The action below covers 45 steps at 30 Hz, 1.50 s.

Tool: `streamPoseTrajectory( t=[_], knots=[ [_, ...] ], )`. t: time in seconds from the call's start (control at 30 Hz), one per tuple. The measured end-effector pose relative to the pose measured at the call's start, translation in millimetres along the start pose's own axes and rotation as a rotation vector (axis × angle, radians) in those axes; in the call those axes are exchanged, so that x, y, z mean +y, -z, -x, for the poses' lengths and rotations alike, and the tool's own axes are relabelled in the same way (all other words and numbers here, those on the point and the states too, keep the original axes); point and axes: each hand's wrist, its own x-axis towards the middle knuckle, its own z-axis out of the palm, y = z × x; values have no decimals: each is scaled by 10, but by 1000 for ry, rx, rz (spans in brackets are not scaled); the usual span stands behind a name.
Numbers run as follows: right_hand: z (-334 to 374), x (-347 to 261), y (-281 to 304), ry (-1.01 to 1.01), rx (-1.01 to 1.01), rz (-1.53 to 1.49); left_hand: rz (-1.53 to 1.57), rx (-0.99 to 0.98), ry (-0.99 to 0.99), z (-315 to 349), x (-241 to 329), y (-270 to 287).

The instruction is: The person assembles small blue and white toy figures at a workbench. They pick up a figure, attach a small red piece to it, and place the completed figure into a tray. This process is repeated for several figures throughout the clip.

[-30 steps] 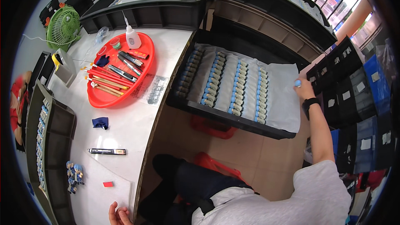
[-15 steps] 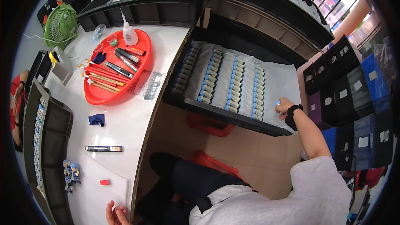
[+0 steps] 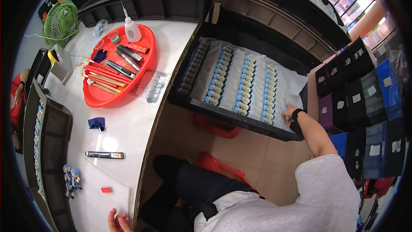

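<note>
My right hand [image 3: 290, 112] is closed on a small figurine [image 3: 284, 109], of which only a bit of light blue shows past the fingers. The hand is down at the near right corner of a black tray [image 3: 240, 125] lined with white paper [image 3: 294, 75]. Beside it lies a row of blue-topped figurines [image 3: 269, 90], with several more rows to the left. My left hand [image 3: 119, 222] rests at the table's lower edge, fingers loosely bent and apart, nothing in them. Near it are a small red piece [image 3: 106, 190] and a cluster of blue-haired figurines [image 3: 73, 179].
On the white table [image 3: 128, 122] stands a red tray [image 3: 148, 56] with brushes, pens and a white squeeze bottle [image 3: 132, 30]. A dark blue cloth [image 3: 96, 123] and a black pen-like packet [image 3: 104, 155] lie nearer. Black bins [image 3: 365, 99] are stacked at right; a green fan [image 3: 61, 21] stands far left.
My right hand has gone down toward the paper at the tray's near right corner with the figurine. My left hand has barely moved. The whole view has shifted slightly.
</note>
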Motion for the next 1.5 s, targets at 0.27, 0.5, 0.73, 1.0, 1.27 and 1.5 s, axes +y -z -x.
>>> streamPoseTrajectory(
  t=[0.27, 0.5, 0.73, 1.0, 1.27, 1.5],
  knots=[
    [55, 0, -10, 91, 197, 341, -60, 19, 1, -2, 28, -47],
    [308, -369, -47, 438, 548, 433, -69, 47, -5, -5, 5, -63],
    [-241, -435, 208, 221, 385, -410, -85, 53, 8, -11, -24, -46],
    [-641, -208, 287, 193, 392, -373, -106, 80, -3, -1, 20, -100],
    [-743, -380, 537, 236, 911, -380, -166, 113, 15, -7, -25, -92],
    [-589, -575, 537, -65, 564, -534, -166, 107, -12, -5, 23, -142]
  ],
)
